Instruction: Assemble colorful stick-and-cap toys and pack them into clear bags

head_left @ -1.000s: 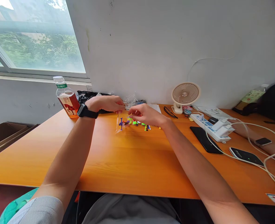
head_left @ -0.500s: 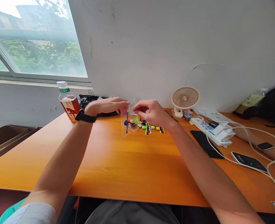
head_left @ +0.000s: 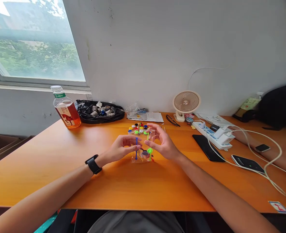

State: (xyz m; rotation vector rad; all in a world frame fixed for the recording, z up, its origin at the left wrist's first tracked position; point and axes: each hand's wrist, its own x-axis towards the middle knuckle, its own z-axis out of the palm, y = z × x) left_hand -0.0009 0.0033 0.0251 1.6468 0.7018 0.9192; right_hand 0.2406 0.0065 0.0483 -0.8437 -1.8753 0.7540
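Note:
Over the middle of the orange desk, both my hands hold a small clear plastic bag with coloured sticks and discs inside. My left hand, with a black watch on the wrist, pinches the bag's left side. My right hand grips its right side with curled fingers. Several loose coloured discs and sticks lie on the desk just beyond the bag.
A tea bottle and a black bag of small parts stand at the back left. A small fan, glasses, a power strip, two phones and white cables fill the right side. Another person's arm rests at the far right.
My hands have drawn the plastic bag back from the far part of the desk toward me, leaving the loose coloured pieces behind. The black bag of parts has come into view.

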